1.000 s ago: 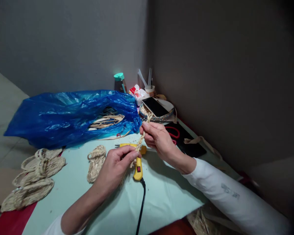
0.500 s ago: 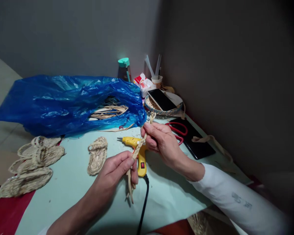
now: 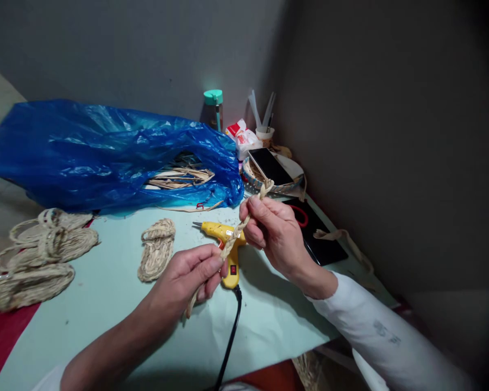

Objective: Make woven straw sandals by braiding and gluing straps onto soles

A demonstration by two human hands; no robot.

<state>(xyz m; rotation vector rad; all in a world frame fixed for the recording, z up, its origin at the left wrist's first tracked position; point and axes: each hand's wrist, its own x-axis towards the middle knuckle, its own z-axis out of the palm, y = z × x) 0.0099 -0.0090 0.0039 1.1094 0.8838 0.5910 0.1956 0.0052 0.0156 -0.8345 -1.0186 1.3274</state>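
A braided straw cord (image 3: 237, 234) stretches between both hands above the pale green table cover (image 3: 106, 304). My left hand (image 3: 189, 274) pinches its lower part, with loose straw ends hanging below the fingers. My right hand (image 3: 271, 228) pinches the upper part, and the cord's tip sticks up past the thumb. Just under the cord lies a yellow glue gun (image 3: 224, 244) with a red switch and a black cable (image 3: 228, 342) running toward me.
A small woven straw sandal (image 3: 157, 248) lies left of the glue gun; several more (image 3: 36, 255) sit at the far left. A blue plastic bag (image 3: 106, 157) holds straw strips. Behind are a bottle (image 3: 213, 108), a phone (image 3: 270, 165) on a woven tray, red scissors (image 3: 301, 214), and walls close right.
Both hands keep hold of the braided cord, and the left hand's grip has shifted along it. The view has swung left and tilted, so the table things sit differently in frame.
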